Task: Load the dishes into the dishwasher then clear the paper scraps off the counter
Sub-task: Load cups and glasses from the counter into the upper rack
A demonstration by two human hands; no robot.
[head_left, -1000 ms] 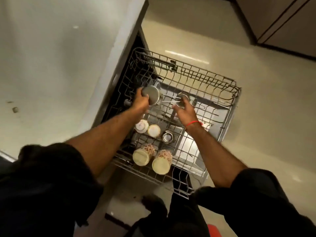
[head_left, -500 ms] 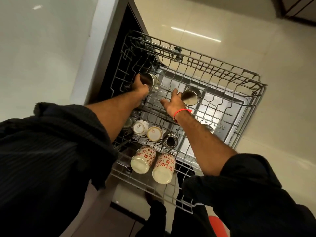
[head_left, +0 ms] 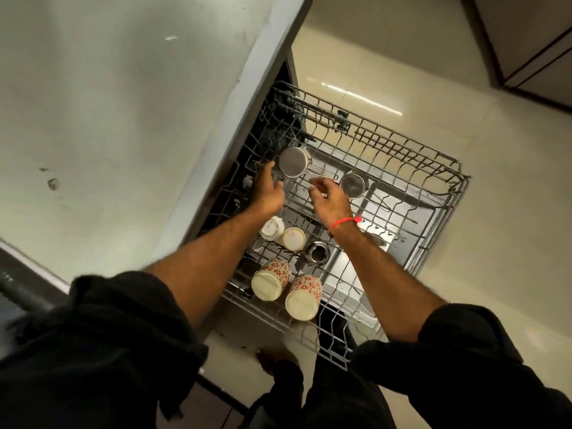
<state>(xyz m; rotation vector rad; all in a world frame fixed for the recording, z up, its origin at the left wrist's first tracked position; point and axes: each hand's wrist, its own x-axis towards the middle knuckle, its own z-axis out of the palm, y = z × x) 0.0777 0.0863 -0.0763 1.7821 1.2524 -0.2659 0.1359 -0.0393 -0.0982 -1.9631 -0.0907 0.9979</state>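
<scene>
On the far left the bench [head_left: 117, 125] shows a small crumpled scrap [head_left: 53, 183] and a darker fleck just above it, so as far as can be seen the paper clearing has not been started. To its right the dishwasher [head_left: 247, 119] stands open with its wire rack [head_left: 433, 168] pulled out over the floor, and loading looks well along. The left hand [head_left: 266, 191] is at the rack's inner edge with its fingers loosely bent beside an upturned steel pan [head_left: 292, 161]; a fingertip may touch the pan's wall, but the grip is not closed round it and seems to hold nothing. Nearer the person sit two small white cups [head_left: 283, 234], a small steel cup [head_left: 318, 252], and two flowered mugs [head_left: 286, 289] lying on their sides at the rack's near edge. The right hand [head_left: 330, 201], with a red thread at the wrist, hovers over the middle of the rack, fingers relaxed and spread, its grip slack and empty; just beyond its fingertips lies the first pan's wire handle. Right of it a second steel pan [head_left: 353, 184] rests bottom-up on the tines. Both pans look placed, so I judge this step near its end. The rack's right half is bare, and whether more dishes wait cannot be told from here. Sliding the rack in, shutting the door and gathering the scraps remain.
</scene>
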